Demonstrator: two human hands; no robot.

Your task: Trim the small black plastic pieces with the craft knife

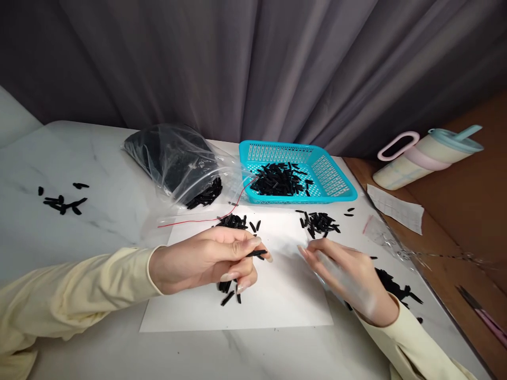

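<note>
Left hand: pinching one black piece between fingertips.
Right hand: hovering open, blurred, just below small pile.

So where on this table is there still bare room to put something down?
Free: the marble between the scattered pieces at far left and the plastic bag, and the near strip below the white sheet. Crowded: around the basket, the piles by the left hand and right hand.
</note>
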